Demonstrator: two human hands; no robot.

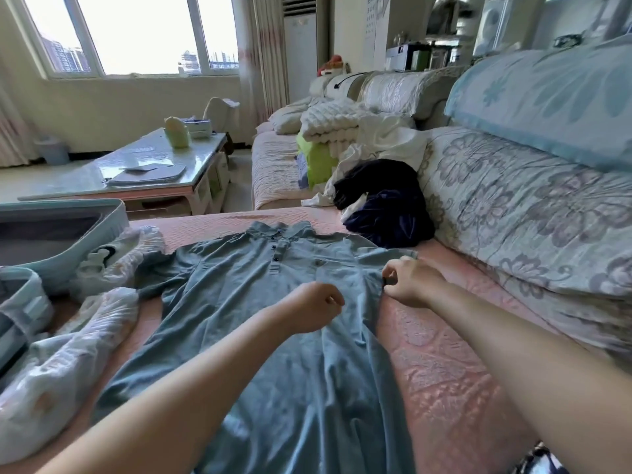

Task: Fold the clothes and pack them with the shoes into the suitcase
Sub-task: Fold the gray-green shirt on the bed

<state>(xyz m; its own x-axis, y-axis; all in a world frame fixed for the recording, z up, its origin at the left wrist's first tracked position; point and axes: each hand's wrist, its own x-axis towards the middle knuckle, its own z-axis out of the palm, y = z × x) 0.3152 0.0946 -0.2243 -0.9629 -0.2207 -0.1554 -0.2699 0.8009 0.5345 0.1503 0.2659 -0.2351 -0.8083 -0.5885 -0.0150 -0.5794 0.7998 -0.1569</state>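
A grey-blue polo dress [260,336] lies spread flat on the pink sofa cover [444,364], collar away from me. My right hand [410,282] pinches the dress's right edge just below the sleeve. Over the chest area, my left hand [307,307] is curled with its fingers resting on the fabric; whether it grips is unclear. An open light-blue suitcase [68,230] stands at the left. White shoes in clear plastic bags [113,258] lie beside it. A dark navy garment [386,203] and white clothes [386,142] are heaped further along the sofa.
Floral sofa back cushions [519,206] run along the right. A white plastic-wrapped bundle [68,357] lies at my left. A glass coffee table [136,165] with papers and a box stands beyond the suitcase. Folded quilts [331,121] sit on the far sofa.
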